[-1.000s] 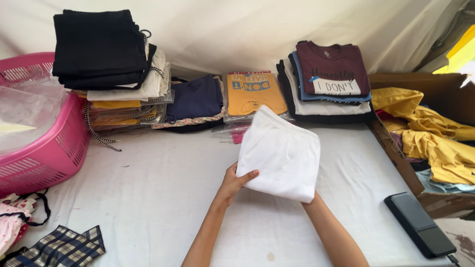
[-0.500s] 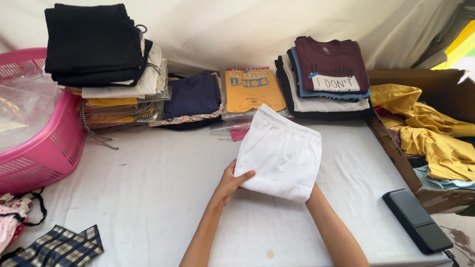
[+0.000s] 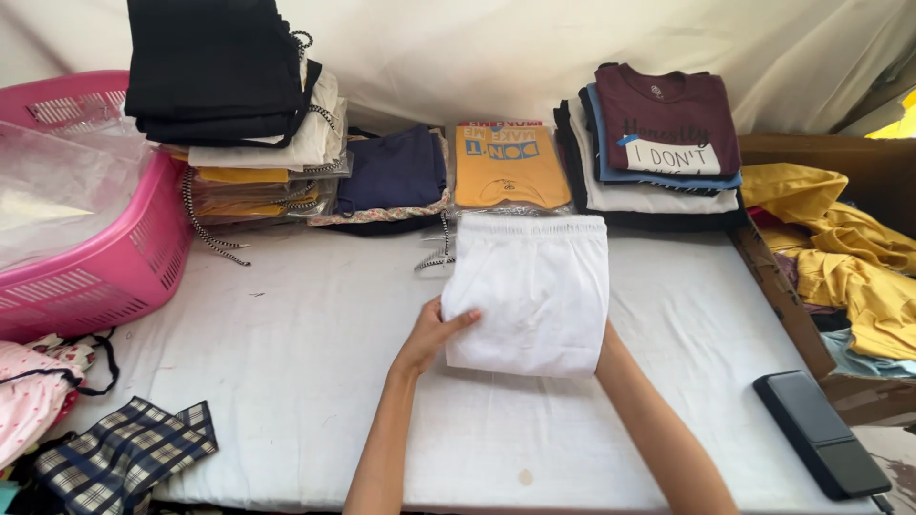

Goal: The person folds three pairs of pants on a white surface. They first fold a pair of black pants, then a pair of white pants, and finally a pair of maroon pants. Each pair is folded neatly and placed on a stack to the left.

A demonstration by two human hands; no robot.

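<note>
The folded white garment (image 3: 530,291) lies in the middle of the white table (image 3: 305,334), and it is the landmark here. Far to its left stands a pink basket (image 3: 105,277) with clear plastic inside. In front of the basket, at the table's near left corner, lie a pink cloth (image 3: 29,405) and a checked cloth (image 3: 119,458). Behind and left of the garment is a tall pile of black and cream clothes (image 3: 229,86), then a dark blue folded piece (image 3: 391,172). The left hand (image 3: 431,334) grips the garment's left edge, with the thumb on top. Directly behind the garment lies an orange shirt (image 3: 506,167), nearly touching its waistband. The right hand is hidden under the garment's right edge, so I cannot tell its grip. Behind and right is a stack topped by a maroon shirt (image 3: 668,105). Further right, a cardboard box (image 3: 792,305) holds yellow clothes (image 3: 849,257). A black phone (image 3: 821,434) lies to the near right of the garment.
</note>
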